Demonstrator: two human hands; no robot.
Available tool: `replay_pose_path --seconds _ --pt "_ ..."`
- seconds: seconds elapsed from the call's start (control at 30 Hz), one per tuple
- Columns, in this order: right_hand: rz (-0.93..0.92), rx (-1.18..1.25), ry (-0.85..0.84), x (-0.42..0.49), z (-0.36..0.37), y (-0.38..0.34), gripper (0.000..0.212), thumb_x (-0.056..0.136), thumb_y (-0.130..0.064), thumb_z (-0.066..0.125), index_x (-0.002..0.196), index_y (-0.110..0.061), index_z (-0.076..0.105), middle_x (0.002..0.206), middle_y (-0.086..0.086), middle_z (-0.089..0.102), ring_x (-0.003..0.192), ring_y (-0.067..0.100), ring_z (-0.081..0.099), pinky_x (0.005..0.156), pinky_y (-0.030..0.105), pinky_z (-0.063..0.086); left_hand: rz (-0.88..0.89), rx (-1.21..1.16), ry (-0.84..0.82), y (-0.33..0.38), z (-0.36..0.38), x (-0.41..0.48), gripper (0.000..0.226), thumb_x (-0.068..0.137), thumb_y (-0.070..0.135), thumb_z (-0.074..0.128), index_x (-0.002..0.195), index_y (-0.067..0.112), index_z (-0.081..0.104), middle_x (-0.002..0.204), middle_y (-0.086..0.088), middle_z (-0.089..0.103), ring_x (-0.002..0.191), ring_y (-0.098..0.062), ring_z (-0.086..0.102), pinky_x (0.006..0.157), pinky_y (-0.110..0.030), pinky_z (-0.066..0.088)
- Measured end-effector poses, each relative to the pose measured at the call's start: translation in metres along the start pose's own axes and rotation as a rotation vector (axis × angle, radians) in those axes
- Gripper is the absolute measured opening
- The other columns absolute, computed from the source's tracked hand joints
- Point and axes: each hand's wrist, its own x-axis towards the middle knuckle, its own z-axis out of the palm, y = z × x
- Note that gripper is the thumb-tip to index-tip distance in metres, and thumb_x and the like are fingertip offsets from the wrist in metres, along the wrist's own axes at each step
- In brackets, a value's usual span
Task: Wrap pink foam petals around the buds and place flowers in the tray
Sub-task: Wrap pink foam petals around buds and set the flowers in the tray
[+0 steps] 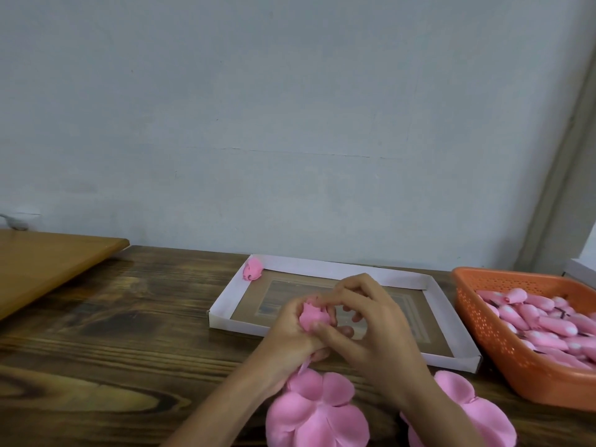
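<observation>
My left hand grips a pink foam bud with petals partly wrapped round it, held just above the near edge of the white cardboard tray. My right hand pinches the petal against the bud from the right. One finished pink flower lies in the tray's far left corner. Loose pink foam petal sheets lie on the wooden table under my wrists, with another petal sheet to the right.
An orange perforated basket full of pink buds stands to the right of the tray. A lighter wooden board lies at the far left. A pale wall closes off the back of the dark wooden table.
</observation>
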Motion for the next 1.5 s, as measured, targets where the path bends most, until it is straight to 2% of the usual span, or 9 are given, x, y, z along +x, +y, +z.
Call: replay_pose_path --seconds 0.2,0.37,0.5,0.63,0.73,0.9,1.07,1.27,1.5 --pt "0.006 0.051 0.124 -0.002 0.007 -0.005 0.033 0.074 -0.015 0.093 0.093 -0.037 0.078 0.095 -0.017 0.060 0.088 0.009 0.061 0.071 0.014 0.043 0.191 0.183 -0.046 0.001 -0.001 -0.001 0.026 0.070 0.017 0.093 0.083 0.023 0.070 0.086 -0.003 0.070 0.087 -0.021 0.069 0.089 -0.059 0.058" --pt "0.032 0.186 0.194 -0.002 0.007 -0.009 0.025 0.080 -0.024 0.089 0.093 -0.038 0.073 0.095 -0.014 0.063 0.087 0.014 0.062 0.072 0.015 0.045 0.147 0.056 -0.027 0.002 0.001 -0.001 0.014 0.077 0.020 0.088 0.083 0.018 0.075 0.081 -0.009 0.072 0.080 -0.024 0.069 0.067 -0.032 0.056" --pt "0.063 0.304 0.192 0.000 0.000 -0.005 0.015 0.100 -0.028 0.068 0.092 -0.038 0.073 0.095 -0.009 0.065 0.087 0.021 0.063 0.073 0.024 0.048 0.015 -0.210 -0.088 0.006 -0.003 0.000 0.030 0.091 0.033 0.083 0.101 0.006 0.073 0.066 -0.005 0.057 0.060 -0.015 0.052 0.060 -0.027 0.047" --pt "0.072 0.216 0.233 0.000 -0.001 -0.002 0.014 0.096 -0.027 0.073 0.101 -0.040 0.071 0.098 -0.010 0.063 0.082 0.020 0.061 0.070 0.019 0.047 -0.024 -0.462 -0.133 0.011 -0.004 0.000 0.028 0.082 0.033 0.091 0.102 0.017 0.079 0.110 -0.009 0.076 0.095 -0.017 0.071 0.084 -0.029 0.058" --pt "0.027 0.126 0.177 -0.001 0.002 -0.001 0.018 0.088 -0.029 0.074 0.100 -0.040 0.068 0.095 -0.015 0.059 0.083 0.016 0.060 0.068 0.017 0.044 -0.034 -0.660 -0.125 0.014 -0.004 -0.001 0.032 0.078 0.028 0.094 0.106 0.020 0.080 0.143 -0.017 0.064 0.132 -0.031 0.062 0.100 -0.038 0.057" --pt "-0.042 0.074 0.095 -0.004 0.016 -0.003 0.013 0.092 -0.035 0.071 0.104 -0.041 0.072 0.102 -0.018 0.060 0.088 0.009 0.063 0.070 0.013 0.044 -0.058 -0.723 -0.220 0.028 0.003 -0.010 0.029 0.083 0.027 0.089 0.109 0.020 0.078 0.156 -0.016 0.052 0.134 -0.034 0.060 0.104 -0.048 0.054" --pt "-0.024 0.183 0.135 -0.005 0.020 -0.006 0.020 0.083 -0.040 0.082 0.099 -0.035 0.072 0.086 -0.016 0.072 0.077 0.011 0.068 0.065 0.014 0.049 -0.087 -0.645 -0.227 0.028 0.007 -0.014 0.026 0.088 0.027 0.084 0.113 0.021 0.078 0.159 -0.017 0.047 0.147 -0.032 0.046 0.128 -0.053 0.021" --pt "0.017 0.212 0.150 -0.005 0.018 -0.007 0.011 0.086 -0.033 0.077 0.095 -0.036 0.074 0.081 -0.023 0.074 0.070 0.006 0.070 0.064 0.010 0.048 -0.083 -0.730 -0.259 0.028 0.010 -0.014 0.027 0.090 0.025 0.083 0.115 0.017 0.077 0.156 -0.024 0.048 0.147 -0.036 0.046 0.113 -0.047 0.047" --pt "0.007 -0.161 0.240 -0.009 0.023 -0.014 0.016 0.087 -0.025 0.071 0.093 -0.034 0.059 0.092 -0.016 0.054 0.069 0.009 0.057 0.053 0.035 0.049 -0.148 -0.723 -0.309 0.019 0.003 -0.013 0.030 0.094 0.026 0.077 0.123 0.018 0.076 0.127 -0.011 0.072 0.118 -0.026 0.070 0.099 -0.043 0.056"
